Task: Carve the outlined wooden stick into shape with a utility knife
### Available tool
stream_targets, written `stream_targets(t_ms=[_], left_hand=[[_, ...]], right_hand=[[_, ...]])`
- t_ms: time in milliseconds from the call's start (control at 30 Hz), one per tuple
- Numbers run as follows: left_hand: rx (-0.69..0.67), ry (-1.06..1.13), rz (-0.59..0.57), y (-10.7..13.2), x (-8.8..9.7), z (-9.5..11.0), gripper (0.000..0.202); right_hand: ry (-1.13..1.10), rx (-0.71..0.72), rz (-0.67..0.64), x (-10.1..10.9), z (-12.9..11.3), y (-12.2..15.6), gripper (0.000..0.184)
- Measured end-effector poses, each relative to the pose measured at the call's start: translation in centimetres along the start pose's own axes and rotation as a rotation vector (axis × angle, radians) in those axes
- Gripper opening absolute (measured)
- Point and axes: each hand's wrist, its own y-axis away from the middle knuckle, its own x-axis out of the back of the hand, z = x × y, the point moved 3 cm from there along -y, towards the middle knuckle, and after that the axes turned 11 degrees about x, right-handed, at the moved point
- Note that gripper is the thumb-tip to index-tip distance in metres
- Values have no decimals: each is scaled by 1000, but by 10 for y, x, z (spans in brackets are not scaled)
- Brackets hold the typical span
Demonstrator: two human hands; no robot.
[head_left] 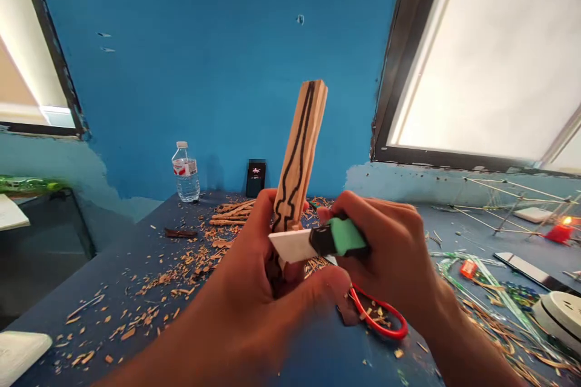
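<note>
My left hand (pixel 267 278) is closed around the lower part of a wooden block (pixel 299 145), which stands tilted up before me. Black wavy lines are drawn along the face of the block. In my right hand (pixel 390 242) is a utility knife (pixel 338 239) with a green and black handle. Its pale, wide blade lies across the lower part of the block, level with the drawn outline. Whether the edge is cutting into the wood I cannot tell. My fingers hide the block's bottom end.
Wood shavings (pixel 181 266) litter the blue table (pixel 149 326), with wood strips (pixel 233 213) behind. A red-handled tool (pixel 394 329) lies under my right hand. A water bottle (pixel 186 175) and black device (pixel 256 178) stand at the back; a stick frame (pixel 512 205), phone (pixel 535 269) and white round object (pixel 560 317) are right.
</note>
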Motion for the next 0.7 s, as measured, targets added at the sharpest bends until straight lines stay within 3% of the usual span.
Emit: stream_targets(t_ms=[200, 300, 400, 533, 700], left_hand=[[-102, 88, 147, 6, -11, 7, 48], [-207, 38, 104, 3, -9, 6, 36], [-272, -62, 131, -1, -3, 4, 33], [-263, -171, 192, -3, 0, 3, 30], [-208, -114, 231, -10, 0, 0, 33]], right_hand=[[-88, -36, -38, -11, -6, 0, 21], [-105, -24, -36, -14, -6, -1, 17], [-99, -23, -21, -16, -7, -1, 19], [-48, -75, -35, -19, -11, -3, 17], [177, -153, -44, -28, -14, -2, 14]])
